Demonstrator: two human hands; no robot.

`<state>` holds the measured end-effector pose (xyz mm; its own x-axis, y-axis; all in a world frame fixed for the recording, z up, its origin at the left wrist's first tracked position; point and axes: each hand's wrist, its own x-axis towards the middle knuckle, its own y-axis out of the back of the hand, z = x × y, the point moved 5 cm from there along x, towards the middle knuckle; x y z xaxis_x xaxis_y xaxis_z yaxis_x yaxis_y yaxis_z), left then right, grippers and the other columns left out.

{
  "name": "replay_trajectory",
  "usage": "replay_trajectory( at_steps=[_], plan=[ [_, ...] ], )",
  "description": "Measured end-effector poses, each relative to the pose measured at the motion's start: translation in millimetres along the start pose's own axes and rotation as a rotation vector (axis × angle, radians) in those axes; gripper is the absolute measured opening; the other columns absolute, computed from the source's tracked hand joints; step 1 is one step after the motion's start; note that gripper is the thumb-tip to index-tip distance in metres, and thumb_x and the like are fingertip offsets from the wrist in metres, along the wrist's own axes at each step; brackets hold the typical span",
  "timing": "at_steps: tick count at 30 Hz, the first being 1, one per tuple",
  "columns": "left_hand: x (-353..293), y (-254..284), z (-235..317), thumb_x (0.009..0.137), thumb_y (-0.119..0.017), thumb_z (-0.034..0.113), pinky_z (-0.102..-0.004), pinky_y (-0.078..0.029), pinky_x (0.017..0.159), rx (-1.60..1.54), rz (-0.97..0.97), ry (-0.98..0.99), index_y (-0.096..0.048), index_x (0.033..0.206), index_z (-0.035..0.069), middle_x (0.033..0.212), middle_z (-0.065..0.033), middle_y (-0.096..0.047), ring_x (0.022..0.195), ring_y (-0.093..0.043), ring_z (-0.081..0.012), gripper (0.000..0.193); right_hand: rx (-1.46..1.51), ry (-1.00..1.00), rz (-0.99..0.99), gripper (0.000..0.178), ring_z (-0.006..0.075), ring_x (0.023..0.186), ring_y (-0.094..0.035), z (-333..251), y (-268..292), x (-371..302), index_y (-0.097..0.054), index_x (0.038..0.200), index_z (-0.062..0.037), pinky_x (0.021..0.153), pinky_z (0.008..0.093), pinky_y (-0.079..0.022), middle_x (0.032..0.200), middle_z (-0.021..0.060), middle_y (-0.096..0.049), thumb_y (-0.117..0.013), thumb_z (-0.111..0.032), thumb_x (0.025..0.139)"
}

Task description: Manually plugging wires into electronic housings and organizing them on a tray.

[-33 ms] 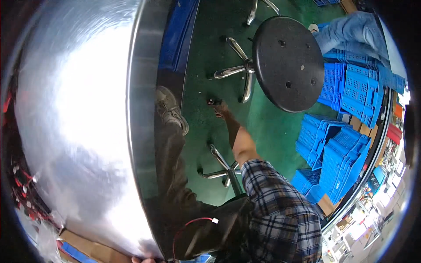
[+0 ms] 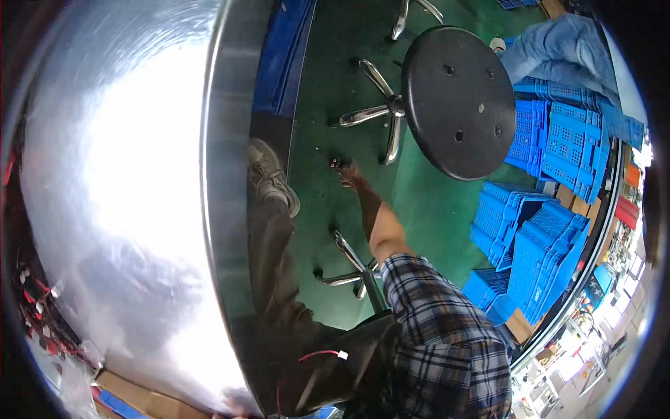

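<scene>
Along the left of the frame runs our shiny steel tabletop [image 2: 125, 209]. At centre, our right hand [image 2: 351, 176] reaches down to a small dark object [image 2: 336, 163] on the green floor [image 2: 426, 202], beside the black stool [image 2: 457, 101]. We cannot tell its grip; closing on the object seems next. Left hand unseen.

Shiny steel table [image 2: 125, 209], black round stool [image 2: 457, 101], stacked blue crates [image 2: 537, 244], green floor [image 2: 433, 202]

Green floor [image 2: 433, 202], black stool [image 2: 457, 101], blue crates [image 2: 541, 244], shiny steel table [image 2: 118, 209].
</scene>
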<state>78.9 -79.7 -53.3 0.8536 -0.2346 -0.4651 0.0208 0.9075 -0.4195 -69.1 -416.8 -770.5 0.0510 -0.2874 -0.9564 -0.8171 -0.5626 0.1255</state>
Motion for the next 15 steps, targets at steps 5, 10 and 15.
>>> replay_trajectory(
  at_steps=[5,10,15],
  plan=[
    [6.0,-5.8,-0.9,0.105,-0.052,0.023,-0.0529,-0.040,0.112,0.092,-0.032,0.031,-0.040,0.148,-0.001,0.145,-0.0270,-0.051,0.132,-0.053,-0.0390,0.051,0.036,0.010,0.023,0.063,0.0320,0.110,-0.062,2.7,19.7,58.3,-0.043,0.146,-0.0169,0.100,0.0633,-0.041,0.119,0.0096,-0.066,-0.058,-0.051,0.095],
    [9.0,-7.5,17.0,0.105,-0.052,0.024,-0.0535,-0.039,0.113,0.218,-0.078,0.027,-0.039,0.149,0.001,0.145,-0.0272,-0.051,0.132,-0.053,-0.0396,0.052,0.098,0.026,0.004,0.079,0.0349,0.105,-0.064,-1.1,52.4,120.4,-0.032,0.151,-0.0161,0.093,0.0618,-0.044,0.122,0.0140,-0.063,-0.049,-0.066,0.092],
    [25.6,-23.0,2.6,0.105,-0.052,0.025,-0.0540,-0.038,0.114,0.449,-0.072,0.003,-0.039,0.150,0.003,0.145,-0.0274,-0.051,0.133,-0.052,-0.0401,0.053,-0.026,-0.052,-0.101,0.066,0.0296,0.099,-0.066,10.1,13.0,39.7,-0.043,0.146,-0.0144,0.085,0.0561,-0.048,0.118,0.0115,-0.068,-0.043,-0.059,0.098]
  ],
)
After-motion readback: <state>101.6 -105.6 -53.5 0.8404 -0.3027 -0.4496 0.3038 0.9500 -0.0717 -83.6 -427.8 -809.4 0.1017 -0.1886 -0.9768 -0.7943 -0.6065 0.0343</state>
